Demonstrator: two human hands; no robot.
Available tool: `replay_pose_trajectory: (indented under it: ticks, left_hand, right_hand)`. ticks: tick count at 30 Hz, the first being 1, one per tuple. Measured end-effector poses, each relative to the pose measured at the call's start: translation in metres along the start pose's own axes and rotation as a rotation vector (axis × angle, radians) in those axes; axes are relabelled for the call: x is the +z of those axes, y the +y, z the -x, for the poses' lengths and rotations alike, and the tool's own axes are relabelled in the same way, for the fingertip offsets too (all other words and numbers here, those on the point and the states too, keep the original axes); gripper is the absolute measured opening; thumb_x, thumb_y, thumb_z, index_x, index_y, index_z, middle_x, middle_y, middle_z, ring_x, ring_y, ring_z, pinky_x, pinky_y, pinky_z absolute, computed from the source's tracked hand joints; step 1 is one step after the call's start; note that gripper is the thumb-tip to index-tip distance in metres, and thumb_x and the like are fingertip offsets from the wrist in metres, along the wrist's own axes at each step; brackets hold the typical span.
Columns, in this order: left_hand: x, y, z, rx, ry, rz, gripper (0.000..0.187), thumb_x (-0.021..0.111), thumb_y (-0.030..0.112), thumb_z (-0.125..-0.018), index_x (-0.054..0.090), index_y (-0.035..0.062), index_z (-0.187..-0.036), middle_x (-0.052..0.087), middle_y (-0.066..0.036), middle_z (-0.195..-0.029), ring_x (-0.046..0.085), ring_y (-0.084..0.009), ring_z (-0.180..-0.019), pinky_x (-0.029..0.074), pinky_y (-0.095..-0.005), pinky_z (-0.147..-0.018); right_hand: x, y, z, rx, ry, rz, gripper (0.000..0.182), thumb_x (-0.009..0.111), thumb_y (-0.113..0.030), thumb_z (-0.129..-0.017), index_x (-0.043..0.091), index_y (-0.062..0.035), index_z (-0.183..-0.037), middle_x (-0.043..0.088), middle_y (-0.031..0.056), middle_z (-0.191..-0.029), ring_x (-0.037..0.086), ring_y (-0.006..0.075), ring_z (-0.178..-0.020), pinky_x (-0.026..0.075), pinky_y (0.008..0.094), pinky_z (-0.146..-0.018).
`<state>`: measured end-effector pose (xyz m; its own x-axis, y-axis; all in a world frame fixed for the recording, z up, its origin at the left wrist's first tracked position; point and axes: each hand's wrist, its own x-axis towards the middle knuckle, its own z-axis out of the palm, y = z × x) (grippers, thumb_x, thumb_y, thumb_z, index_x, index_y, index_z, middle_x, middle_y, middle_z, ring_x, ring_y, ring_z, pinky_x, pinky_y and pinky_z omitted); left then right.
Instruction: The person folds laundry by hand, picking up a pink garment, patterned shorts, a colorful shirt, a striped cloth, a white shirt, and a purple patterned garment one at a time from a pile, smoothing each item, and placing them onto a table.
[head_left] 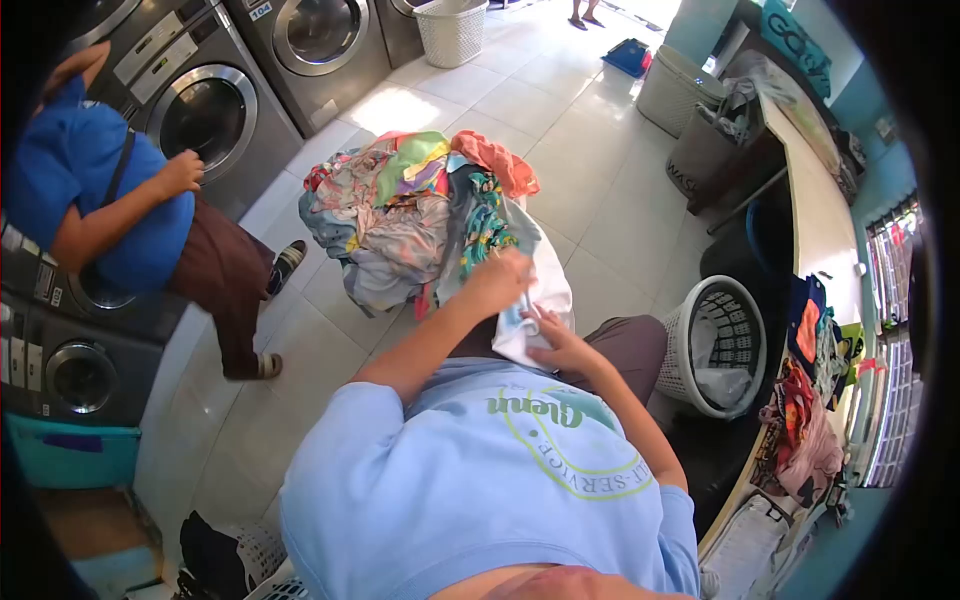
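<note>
My left hand (497,285) is closed on the upper edge of a small white cloth with a light-blue patch (517,325), held above my lap. Lower down, my right hand (563,342) has its fingers and thumb closed on the same cloth's right side. Just beyond both hands lies a big heap of mixed laundry (395,215), with pink, grey, green and patterned pieces. A dark floral garment (487,220) and a white fabric (545,265) are on the near right of the heap. What carries the heap is hidden.
A person in a blue shirt (120,200) stands at left by the washing machines (205,115). A white basket (715,345) with plastic bags stands at my right. Behind it runs a long counter (815,220) with clothes (805,420). Another white basket (450,35) is at the back.
</note>
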<state>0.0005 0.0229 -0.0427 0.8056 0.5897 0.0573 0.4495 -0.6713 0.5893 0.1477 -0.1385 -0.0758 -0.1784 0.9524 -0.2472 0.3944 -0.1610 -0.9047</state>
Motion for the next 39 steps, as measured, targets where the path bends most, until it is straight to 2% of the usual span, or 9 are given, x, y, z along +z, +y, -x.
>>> replay_pose_trajectory:
  ticks: [3,7,12,15,18,26,31,35,39]
  left_hand:
    - [-0.004,-0.024,-0.027,0.027,0.438,-0.110,0.038,0.068,0.031,-0.079,0.063,0.0071,-0.108,0.052,-0.023,-0.119,0.053,-0.0386,-0.109,0.044,-0.0450,-0.089]
    - [0.010,-0.063,-0.086,0.070,0.424,-0.219,0.040,0.074,0.024,-0.074,0.063,0.0074,-0.109,0.050,-0.019,-0.121,0.055,-0.0373,-0.106,0.048,-0.0429,-0.086]
    - [0.019,-0.078,-0.171,0.052,0.587,-0.382,0.041,0.073,0.016,-0.072,0.061,0.0071,-0.110,0.047,-0.019,-0.128,0.055,-0.0361,-0.106,0.048,-0.0424,-0.086]
    - [0.036,-0.135,-0.205,0.089,0.505,-0.484,0.035,0.068,0.013,-0.075,0.061,0.0080,-0.109,0.045,-0.017,-0.135,0.056,-0.0346,-0.107,0.049,-0.0420,-0.087]
    - [0.027,-0.192,-0.241,-0.204,-0.023,-0.379,0.021,0.062,0.015,-0.079,0.066,0.0070,-0.098,0.055,-0.020,-0.122,0.055,-0.0365,-0.110,0.049,-0.0420,-0.088]
    - [-0.122,-0.100,-0.186,0.268,1.133,0.150,0.012,0.056,0.009,-0.089,0.059,-0.0022,-0.091,0.060,-0.015,-0.087,0.060,-0.0267,-0.077,0.050,-0.0358,-0.070]
    - [-0.165,0.004,-0.115,0.409,0.903,0.392,0.012,0.058,0.011,-0.091,0.058,0.0001,-0.095,0.061,-0.007,-0.085,0.059,-0.0156,-0.071,0.049,-0.0267,-0.067]
    - [-0.124,0.058,-0.073,0.478,0.051,0.459,0.024,0.066,0.017,-0.084,0.057,0.0011,-0.100,0.063,-0.010,-0.087,0.063,-0.0206,-0.072,0.050,-0.0313,-0.066]
    - [-0.078,0.074,-0.038,0.436,-0.002,0.511,0.061,0.078,0.022,-0.075,0.041,0.0050,-0.121,0.057,-0.008,-0.104,0.058,-0.0174,-0.090,0.049,-0.0314,-0.075]
  right_hand:
    - [-0.015,0.004,-0.007,-0.049,-0.077,0.200,0.074,0.069,-0.026,-0.080,0.032,-0.0250,-0.145,0.017,0.0206,-0.153,0.008,0.0441,-0.140,0.011,0.0528,-0.113]
    - [-0.016,0.008,-0.007,0.010,-0.115,0.201,0.075,0.069,-0.028,-0.079,0.032,-0.0306,-0.144,0.014,0.0204,-0.153,0.004,0.0498,-0.139,0.009,0.0548,-0.113]
    - [-0.009,0.019,-0.004,-0.104,0.099,0.278,0.059,0.072,-0.022,-0.076,0.050,-0.0228,-0.131,0.037,0.0202,-0.141,0.029,0.0410,-0.132,0.027,0.0487,-0.108]
    - [-0.006,0.015,-0.008,-0.114,0.298,0.311,0.034,0.074,-0.010,-0.073,0.064,-0.0126,-0.105,0.056,0.0145,-0.109,0.053,0.0297,-0.105,0.044,0.0396,-0.089]
    - [-0.011,0.026,-0.022,-0.104,0.243,0.302,0.027,0.070,-0.002,-0.072,0.062,-0.0079,-0.097,0.060,0.0090,-0.093,0.060,0.0262,-0.088,0.048,0.0361,-0.077]
    - [0.021,-0.073,-0.055,-0.367,-0.308,-0.277,0.013,0.058,-0.002,-0.086,0.058,-0.0035,-0.098,0.059,0.0071,-0.095,0.057,0.0179,-0.089,0.047,0.0292,-0.080]
    - [0.012,-0.069,-0.063,-0.165,0.367,-0.235,0.041,0.062,-0.003,-0.086,0.047,-0.0082,-0.124,0.054,0.0085,-0.113,0.059,0.0148,-0.097,0.051,0.0271,-0.073]
    - [-0.021,-0.115,-0.055,-0.336,0.982,-0.102,0.080,0.078,-0.015,-0.075,0.028,-0.0071,-0.138,0.043,0.0129,-0.129,0.062,0.0194,-0.093,0.053,0.0280,-0.072]
    - [-0.042,-0.101,-0.028,-0.264,0.813,-0.328,0.058,0.077,-0.009,-0.073,0.050,-0.0044,-0.124,0.062,0.0064,-0.104,0.060,0.0121,-0.088,0.051,0.0262,-0.075]
